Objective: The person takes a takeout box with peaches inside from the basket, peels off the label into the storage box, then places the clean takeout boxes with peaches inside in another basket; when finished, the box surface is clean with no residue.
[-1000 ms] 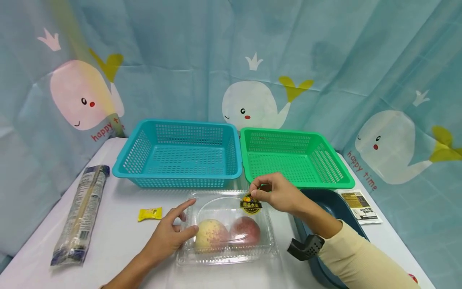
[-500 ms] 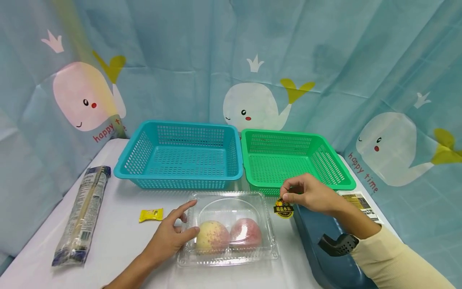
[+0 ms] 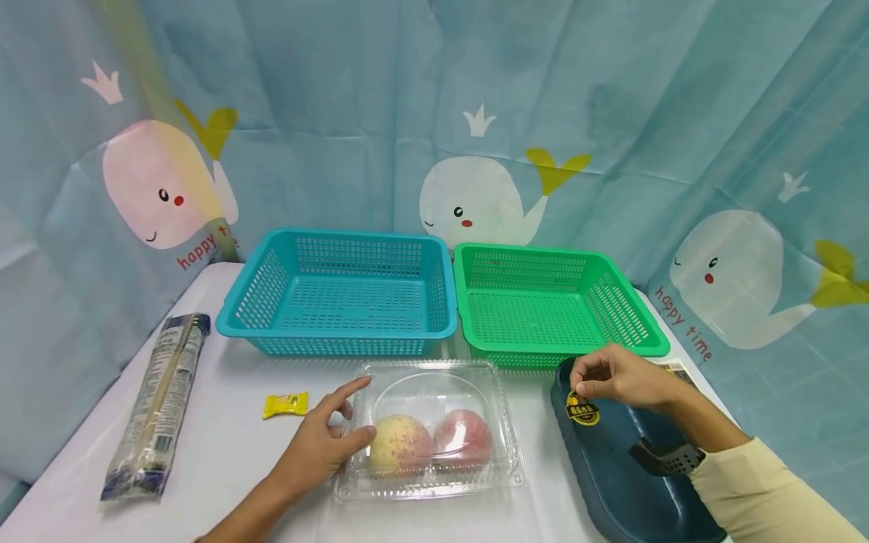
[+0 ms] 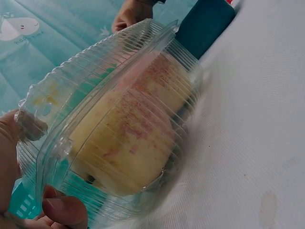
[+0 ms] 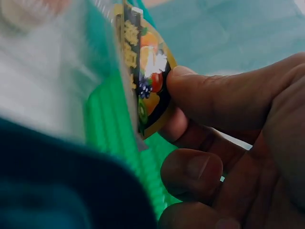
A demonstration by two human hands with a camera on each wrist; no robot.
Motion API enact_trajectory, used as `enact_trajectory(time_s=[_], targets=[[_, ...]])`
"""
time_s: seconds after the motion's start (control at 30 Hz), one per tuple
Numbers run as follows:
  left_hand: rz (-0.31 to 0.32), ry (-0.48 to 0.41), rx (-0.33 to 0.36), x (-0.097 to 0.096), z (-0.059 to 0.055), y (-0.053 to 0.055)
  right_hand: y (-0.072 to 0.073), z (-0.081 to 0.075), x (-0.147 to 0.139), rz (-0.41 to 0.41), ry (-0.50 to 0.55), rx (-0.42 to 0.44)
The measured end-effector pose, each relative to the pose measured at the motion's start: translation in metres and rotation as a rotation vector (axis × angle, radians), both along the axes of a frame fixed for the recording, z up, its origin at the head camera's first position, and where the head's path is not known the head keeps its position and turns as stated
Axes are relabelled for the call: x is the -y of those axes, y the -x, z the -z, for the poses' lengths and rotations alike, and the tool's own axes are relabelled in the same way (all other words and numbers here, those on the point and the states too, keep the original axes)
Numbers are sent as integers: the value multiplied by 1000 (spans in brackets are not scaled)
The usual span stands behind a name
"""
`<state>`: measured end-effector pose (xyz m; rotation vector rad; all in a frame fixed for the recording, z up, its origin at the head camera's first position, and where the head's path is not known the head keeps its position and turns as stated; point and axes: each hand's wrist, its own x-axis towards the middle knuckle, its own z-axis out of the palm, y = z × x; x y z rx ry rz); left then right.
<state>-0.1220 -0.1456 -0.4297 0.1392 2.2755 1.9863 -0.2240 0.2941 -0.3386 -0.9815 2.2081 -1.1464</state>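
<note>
Low over the dark blue basin (image 3: 631, 483), my right hand (image 3: 624, 377) pinches a round black-and-gold fruit sticker (image 3: 582, 409) between thumb and index finger. The right wrist view shows fruit pictures on the sticker (image 5: 151, 78), its other fingers curled below. A clear plastic clamshell box (image 3: 428, 383) lies closed on the table with two peaches inside, one yellowish with red specks (image 3: 399, 446) and one pinker (image 3: 464, 437). My left hand (image 3: 315, 449) grips the box's left side, thumb (image 4: 66, 210) at one face and fingers at the other.
Behind the box stand a blue basket (image 3: 339, 332) and a green basket (image 3: 563, 354), side by side. A small yellow packet (image 3: 285, 404) lies left of the box. Farther left is a long plastic-wrapped package (image 3: 159, 407). A flat printed packet (image 3: 679, 371) is partly hidden behind my right arm.
The right hand has carried the sticker off the box lid, rightward to above the basin. The left hand and box have stayed put.
</note>
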Motion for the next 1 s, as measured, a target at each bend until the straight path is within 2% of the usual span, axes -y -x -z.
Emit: enact_trajectory(time_s=[0.27,0.4,0.7,0.87,1.0], targets=[[-9,-1,10,0,0,1,8,27,-30,109,-54,36],[-8,5,16,0,0,1,11,42,-39,137,-75,52],[7,-7,45,1,0,1,19,72,-53,76,-103,6],[22,-22,67,1,-1,1,19,78,-54,74,-104,-26],[15,-18,69,1,-3,0,18,78,-48,56,-103,-97]])
